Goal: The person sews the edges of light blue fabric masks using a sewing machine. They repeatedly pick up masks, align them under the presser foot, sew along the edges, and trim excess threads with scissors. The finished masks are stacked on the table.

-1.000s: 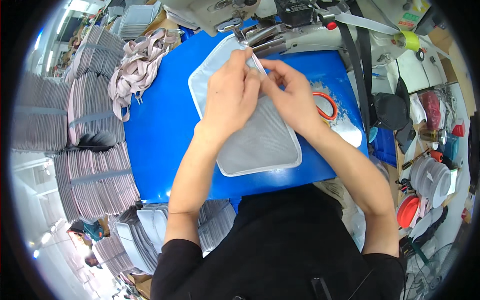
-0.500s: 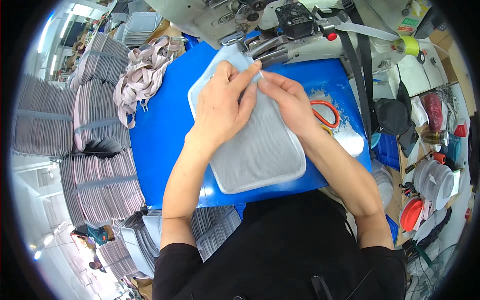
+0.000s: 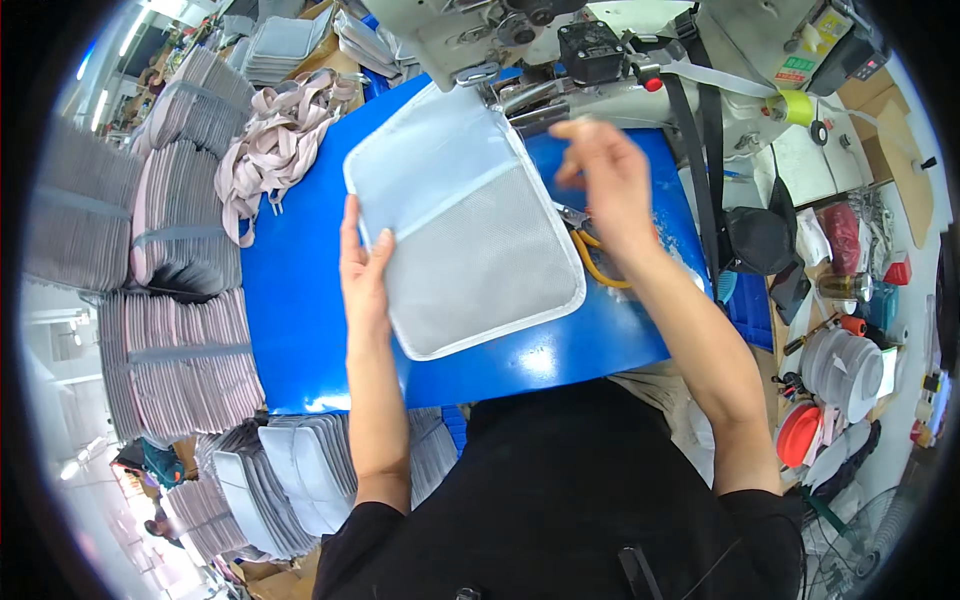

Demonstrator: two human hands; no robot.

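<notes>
A light grey rounded fabric panel (image 3: 470,270) with mesh on its near part and pale binding round its rim lies over the blue table. Its far end reaches beneath the sewing machine (image 3: 520,95). My left hand (image 3: 366,285) grips the panel's left edge, thumb on top, some fingers hidden below. Off the panel's right side, my right hand (image 3: 612,185) is raised near the machine's metal binding guide (image 3: 535,108); its fingers are smeared by motion. Scissors with orange handles (image 3: 592,262) lie on the table beside the panel, below my right hand.
Tied stacks of grey panels (image 3: 185,350) line the left side, with a heap of pale pink straps (image 3: 275,140) beyond. Black straps (image 3: 708,150) hang right of the machine. A blue crate (image 3: 748,312) and mixed supplies stand at the right.
My left hand has moved from the panel's top to its left edge. My right hand has let go of the binding and lifted rightward. The panel has turned slightly, and more of the scissors shows.
</notes>
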